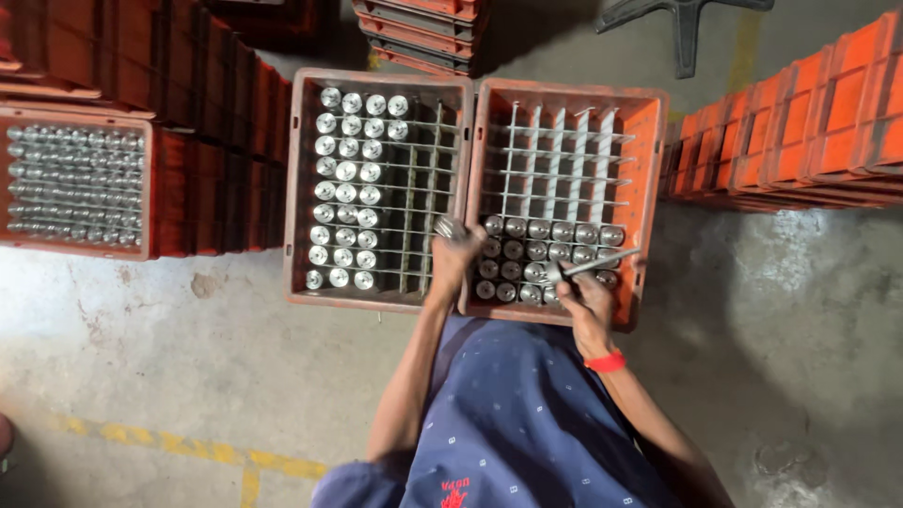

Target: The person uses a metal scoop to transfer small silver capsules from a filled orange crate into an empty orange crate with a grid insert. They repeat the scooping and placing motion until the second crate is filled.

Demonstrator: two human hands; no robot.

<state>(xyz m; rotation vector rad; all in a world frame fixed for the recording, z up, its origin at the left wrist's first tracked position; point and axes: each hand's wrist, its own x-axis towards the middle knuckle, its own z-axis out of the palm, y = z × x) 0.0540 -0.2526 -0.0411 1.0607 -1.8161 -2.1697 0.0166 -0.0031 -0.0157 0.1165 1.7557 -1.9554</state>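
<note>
Two orange plastic crates with wire grid dividers stand side by side on the floor in front of me. The left crate [299, 188] holds several shiny metal cylinders [346, 171] upright in its left columns. The right crate [651, 169] has several cylinders [550, 231] in its near rows. My left hand [454, 256] is above the wall between the crates, closed on a metal cylinder [448, 227]. Over the right crate's near rows, my right hand [583, 293] grips another metal cylinder [602, 261] that lies tilted above the others.
A crate full of cylinders [75, 179] sits on a stack at the left. Stacks of orange crates rise at the back left [207, 75], top centre [423, 28] and right [800, 122]. A black chair base [685, 23] lies at the back. A yellow floor line [188, 444] runs near left.
</note>
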